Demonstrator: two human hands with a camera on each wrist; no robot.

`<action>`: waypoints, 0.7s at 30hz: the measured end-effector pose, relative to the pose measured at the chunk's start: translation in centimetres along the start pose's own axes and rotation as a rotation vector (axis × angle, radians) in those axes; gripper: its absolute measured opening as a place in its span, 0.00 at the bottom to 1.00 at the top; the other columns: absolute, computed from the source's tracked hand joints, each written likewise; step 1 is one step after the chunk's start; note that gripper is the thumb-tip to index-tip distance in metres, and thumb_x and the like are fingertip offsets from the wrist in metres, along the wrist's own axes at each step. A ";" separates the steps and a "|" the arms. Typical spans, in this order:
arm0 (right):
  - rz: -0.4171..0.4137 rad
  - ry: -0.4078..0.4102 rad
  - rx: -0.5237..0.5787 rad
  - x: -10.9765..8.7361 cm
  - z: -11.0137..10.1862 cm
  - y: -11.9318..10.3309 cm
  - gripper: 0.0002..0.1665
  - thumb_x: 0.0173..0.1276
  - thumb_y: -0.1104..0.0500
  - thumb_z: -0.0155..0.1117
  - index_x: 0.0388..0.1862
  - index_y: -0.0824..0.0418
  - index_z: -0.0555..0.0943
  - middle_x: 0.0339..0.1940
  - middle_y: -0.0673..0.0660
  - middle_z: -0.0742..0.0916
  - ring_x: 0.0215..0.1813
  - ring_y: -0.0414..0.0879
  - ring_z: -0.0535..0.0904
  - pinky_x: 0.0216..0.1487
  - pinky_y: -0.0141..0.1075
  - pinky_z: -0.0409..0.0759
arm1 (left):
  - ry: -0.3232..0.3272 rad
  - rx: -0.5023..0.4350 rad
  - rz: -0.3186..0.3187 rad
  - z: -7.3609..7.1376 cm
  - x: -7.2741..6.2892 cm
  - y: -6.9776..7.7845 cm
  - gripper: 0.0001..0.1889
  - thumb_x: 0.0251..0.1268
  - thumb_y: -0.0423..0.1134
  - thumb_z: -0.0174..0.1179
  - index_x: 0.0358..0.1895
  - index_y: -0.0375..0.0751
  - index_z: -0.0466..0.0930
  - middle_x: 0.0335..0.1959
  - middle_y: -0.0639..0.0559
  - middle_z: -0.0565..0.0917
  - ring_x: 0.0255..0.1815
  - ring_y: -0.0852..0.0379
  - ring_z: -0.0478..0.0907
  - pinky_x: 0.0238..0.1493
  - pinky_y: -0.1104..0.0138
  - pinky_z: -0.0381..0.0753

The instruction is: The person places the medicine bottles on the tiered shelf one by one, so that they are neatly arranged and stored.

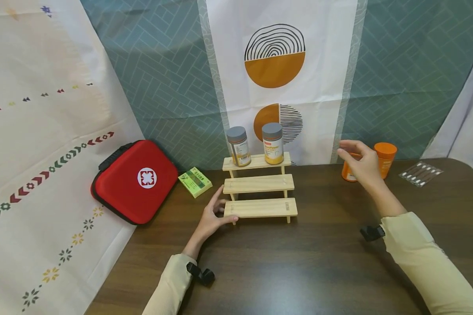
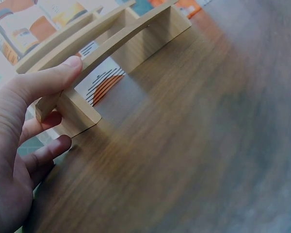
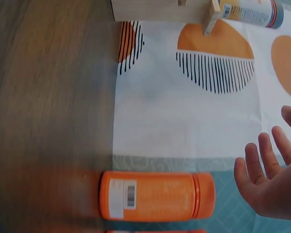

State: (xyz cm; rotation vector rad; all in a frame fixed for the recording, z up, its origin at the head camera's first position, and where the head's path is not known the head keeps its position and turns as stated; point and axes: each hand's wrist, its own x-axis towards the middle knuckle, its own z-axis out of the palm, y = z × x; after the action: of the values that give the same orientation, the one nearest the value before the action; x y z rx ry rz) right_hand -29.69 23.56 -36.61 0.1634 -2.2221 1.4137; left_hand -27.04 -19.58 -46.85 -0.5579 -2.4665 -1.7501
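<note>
My left hand (image 1: 211,217) grips the left end of a three-step wooden display rack (image 1: 260,208), thumb on the lowest step and the other fingers around its side. Two jars with grey lids stand on the top step: the left jar (image 1: 241,153) and the right jar (image 1: 273,151). Above two orange bottles, my right hand (image 1: 364,168) is held with its fingers spread and nothing between them. It partly covers the nearer orange bottle (image 1: 347,173) in the head view; the other orange bottle (image 1: 385,159) stands just behind it. In the right wrist view the fingers (image 3: 266,158) are apart from the bottle.
A red first-aid case (image 1: 138,183) leans against the cloth at the left. Beside it lies a small yellow-green box (image 1: 195,182). A clear packet of cotton swabs (image 1: 421,173) lies at the right. A patterned cloth (image 1: 319,127) hangs behind the brown table (image 1: 299,271).
</note>
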 end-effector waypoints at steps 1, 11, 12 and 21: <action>0.007 0.003 0.001 0.0 -0.2 0.2 0.24 0.71 0.52 0.61 0.58 0.68 0.78 0.38 0.23 0.78 0.44 0.19 0.72 0.47 0.13 0.68 | -0.001 0.001 0.000 0.0 0.0 0.0 0.55 0.49 0.29 0.74 0.79 0.50 0.49 0.52 0.35 0.82 0.38 0.61 0.79 0.45 0.70 0.77; 0.111 0.079 0.017 -0.1 -2.4 1.0 0.18 0.71 0.48 0.61 0.57 0.51 0.80 0.40 0.23 0.77 0.45 0.20 0.71 0.45 0.17 0.67 | -0.022 -0.005 -0.043 -0.1 -0.3 2.0 0.54 0.50 0.27 0.72 0.79 0.41 0.47 0.53 0.30 0.80 0.40 0.56 0.79 0.46 0.66 0.77; 0.126 0.090 0.020 -0.1 -2.5 1.0 0.17 0.71 0.48 0.61 0.56 0.49 0.80 0.40 0.23 0.77 0.45 0.21 0.71 0.41 0.17 0.68 | -0.028 -0.004 -0.042 -0.2 -0.4 2.4 0.54 0.50 0.27 0.72 0.79 0.39 0.46 0.53 0.29 0.80 0.40 0.55 0.79 0.46 0.66 0.77; 0.160 0.172 0.096 0.3 -2.9 1.6 0.12 0.70 0.53 0.63 0.51 0.44 0.82 0.37 0.25 0.79 0.44 0.23 0.73 0.45 0.14 0.68 | -0.026 0.012 -0.028 -0.2 -0.7 3.4 0.53 0.51 0.27 0.72 0.78 0.39 0.47 0.53 0.29 0.80 0.39 0.57 0.79 0.46 0.67 0.77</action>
State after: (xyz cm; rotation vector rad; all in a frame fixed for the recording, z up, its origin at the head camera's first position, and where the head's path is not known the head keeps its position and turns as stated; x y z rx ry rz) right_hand -29.51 26.88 -36.77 -0.1021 -2.0665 1.5574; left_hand -25.34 -18.99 -43.91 -0.5512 -2.5126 -1.7480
